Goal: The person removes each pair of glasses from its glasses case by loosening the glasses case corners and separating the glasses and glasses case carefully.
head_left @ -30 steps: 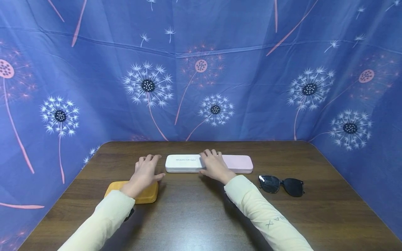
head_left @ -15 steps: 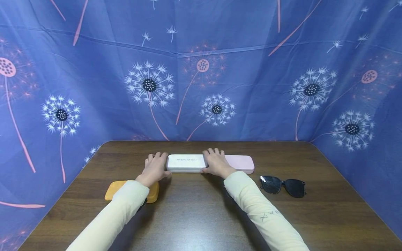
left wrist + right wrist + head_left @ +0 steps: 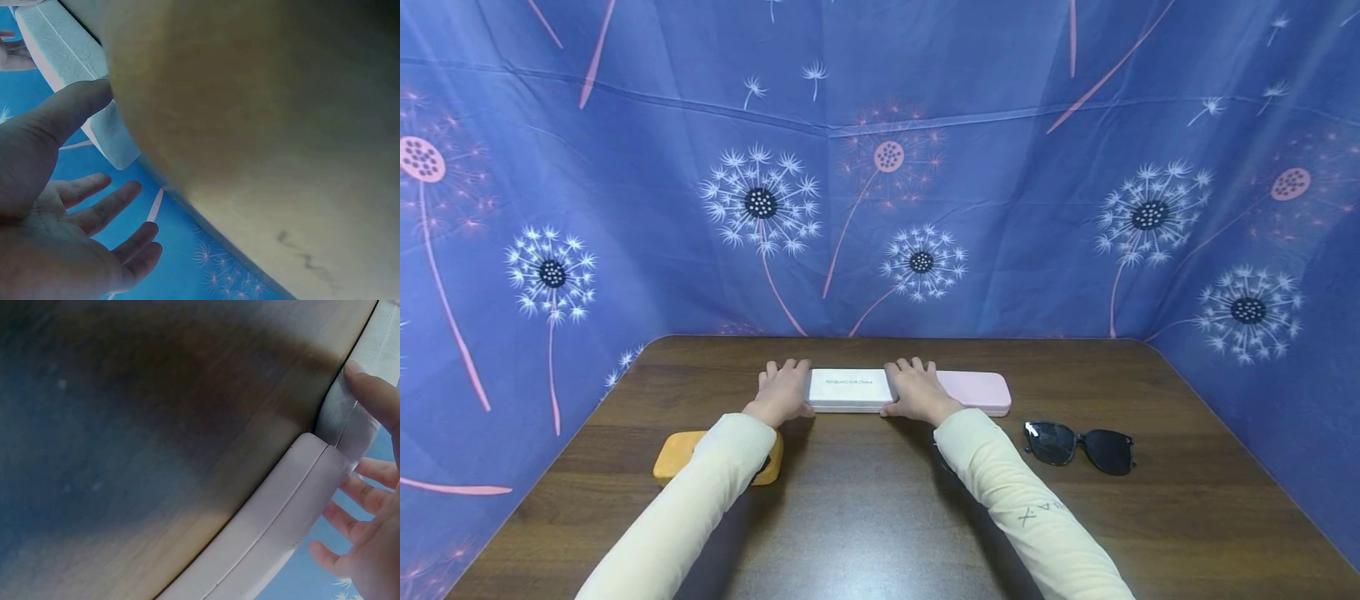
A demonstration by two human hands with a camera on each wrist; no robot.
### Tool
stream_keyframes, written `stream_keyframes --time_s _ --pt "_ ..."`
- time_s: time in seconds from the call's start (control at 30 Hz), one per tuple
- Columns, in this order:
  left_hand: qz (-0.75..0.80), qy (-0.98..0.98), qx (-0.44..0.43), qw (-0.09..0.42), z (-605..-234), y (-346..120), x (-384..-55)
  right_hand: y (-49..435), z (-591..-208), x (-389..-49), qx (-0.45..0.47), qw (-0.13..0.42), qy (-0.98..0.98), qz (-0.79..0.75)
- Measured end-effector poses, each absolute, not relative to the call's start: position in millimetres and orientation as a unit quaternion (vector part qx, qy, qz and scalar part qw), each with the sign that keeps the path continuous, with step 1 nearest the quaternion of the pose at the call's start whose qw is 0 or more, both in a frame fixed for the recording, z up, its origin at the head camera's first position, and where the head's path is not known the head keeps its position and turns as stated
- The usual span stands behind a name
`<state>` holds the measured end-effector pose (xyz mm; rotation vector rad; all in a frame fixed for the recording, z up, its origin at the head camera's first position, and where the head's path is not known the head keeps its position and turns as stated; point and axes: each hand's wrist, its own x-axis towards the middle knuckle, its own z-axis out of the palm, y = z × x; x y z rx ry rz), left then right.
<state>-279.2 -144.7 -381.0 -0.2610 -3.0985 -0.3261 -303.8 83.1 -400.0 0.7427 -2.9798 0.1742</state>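
Observation:
A long white case [image 3: 850,387] with dark lettering lies near the far table edge, end to end with a pink case [image 3: 976,390]. My right hand [image 3: 919,393] sits where the two meet, its thumb [image 3: 375,394] on the white case's front side and its first fingers at the back; it appears to pinch the white case. At the other end, my left hand [image 3: 781,393] touches the white case with its thumb [image 3: 81,103], the other fingers spread past the end.
A yellow case [image 3: 677,452] lies at the left, partly under my left sleeve [image 3: 700,500]. Dark sunglasses [image 3: 1079,446] rest at the right. Behind the wooden table [image 3: 865,517] hangs a blue cloth [image 3: 1000,208] with dandelions.
My left hand has moved right and forward to the white case's left end. The right hand's fingers have settled lower over the case; the cases have not visibly shifted.

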Motion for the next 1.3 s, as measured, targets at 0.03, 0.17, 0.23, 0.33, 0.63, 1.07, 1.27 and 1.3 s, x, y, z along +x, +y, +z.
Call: stream_keyframes --time_s 0.03,0.17,0.23,0.33,0.63,1.07,1.27,1.3 --pt "-0.102 -0.991 -0.082 0.003 -380.7 -143.6 -280.2 82.9 -400.2 -303.9 0.242 0.034 -0.968 0.056" --pt "-0.092 -0.993 -0.073 -0.010 -380.8 -139.9 -283.1 82.5 -401.3 -304.1 0.246 0.037 -0.967 0.057" --pt "-0.087 -0.994 -0.071 -0.015 -381.7 -138.6 -283.9 82.4 -401.8 -304.3 0.247 0.037 -0.967 0.059" --pt "-0.083 -0.994 -0.075 -0.020 -383.1 -137.0 -283.7 82.4 -402.3 -304.4 0.246 0.036 -0.967 0.062" --pt "-0.071 -0.994 -0.081 -0.005 -387.5 -132.7 -286.2 84.0 -401.9 -304.2 0.249 0.039 -0.965 0.064" --pt "-0.061 -0.994 -0.092 0.002 -386.3 -134.6 -281.9 86.4 -400.7 -303.0 0.261 0.042 -0.962 0.064" --pt "-0.069 -0.993 -0.100 0.011 -379.0 -136.9 -274.5 87.8 -396.6 -300.4 0.265 0.054 -0.961 0.062" --pt "-0.071 -0.992 -0.102 0.014 -377.4 -137.4 -273.1 88.2 -395.7 -299.7 0.267 0.057 -0.960 0.063"
